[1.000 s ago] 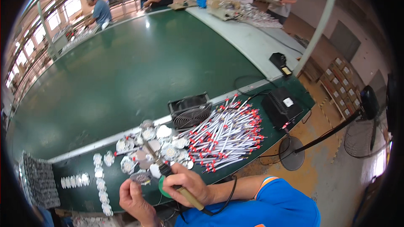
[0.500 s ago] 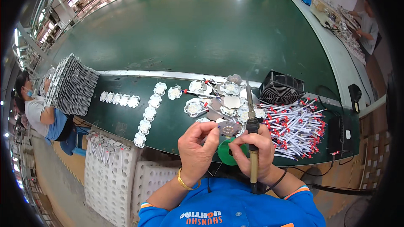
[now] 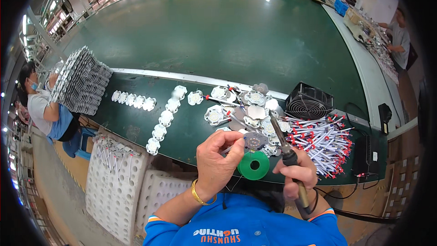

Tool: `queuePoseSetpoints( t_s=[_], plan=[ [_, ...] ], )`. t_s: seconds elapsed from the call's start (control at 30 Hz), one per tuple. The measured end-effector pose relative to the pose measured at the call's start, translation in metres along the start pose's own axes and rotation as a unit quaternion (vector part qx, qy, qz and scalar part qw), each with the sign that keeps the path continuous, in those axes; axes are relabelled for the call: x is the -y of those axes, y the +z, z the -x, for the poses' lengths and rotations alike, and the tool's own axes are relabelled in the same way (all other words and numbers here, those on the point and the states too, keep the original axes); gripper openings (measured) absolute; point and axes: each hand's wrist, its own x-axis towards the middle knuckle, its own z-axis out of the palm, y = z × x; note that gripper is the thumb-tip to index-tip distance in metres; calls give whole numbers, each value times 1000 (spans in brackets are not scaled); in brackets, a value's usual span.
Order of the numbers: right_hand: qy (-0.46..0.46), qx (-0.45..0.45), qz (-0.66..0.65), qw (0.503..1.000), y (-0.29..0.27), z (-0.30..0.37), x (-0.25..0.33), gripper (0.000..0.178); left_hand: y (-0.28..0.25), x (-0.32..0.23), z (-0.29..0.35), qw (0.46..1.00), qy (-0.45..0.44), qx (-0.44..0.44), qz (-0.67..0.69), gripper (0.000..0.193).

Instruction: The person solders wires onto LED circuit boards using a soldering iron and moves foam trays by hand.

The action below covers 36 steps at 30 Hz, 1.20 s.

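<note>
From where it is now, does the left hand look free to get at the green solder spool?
Probably yes. The left hand sits right beside the green solder spool, with nothing between them, though its fingers already pinch a wire at the star-shaped board.

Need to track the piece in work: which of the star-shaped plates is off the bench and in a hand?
The grey star-shaped plate pinched by the left hand, just above the green spool; the others lie flat on the bench.
</note>
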Motion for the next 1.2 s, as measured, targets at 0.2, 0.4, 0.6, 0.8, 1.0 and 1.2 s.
queuePoseSetpoints(
  t_s=[0.2, 0.4, 0.6, 0.8, 1.0, 1.2],
  plan=[
    [11, -60, -81, 995, -8, 7, 2, 24, 1, -4, 0, 999, 24, -2, -27, 7],
    [-2, -16, -57, 998, -12, -1, -2, 28, 2, -5, -2, 999, 27, 2, -28, 6],
    [17, -16, -58, 998, -10, -1, -3, 32, 2, -3, -1, 998, 47, 5, -42, 5],
    [21, -9, -51, 998, -9, -3, -3, 33, 2, -3, 0, 999, 37, 0, -36, 5],
    [21, 10, -48, 999, -8, -6, -3, 35, 0, -2, -1, 999, 36, -2, -32, 5],
    [25, 3, -48, 999, -8, -6, -2, 35, -1, 0, -1, 998, 43, -1, -37, 5]
  ],
)
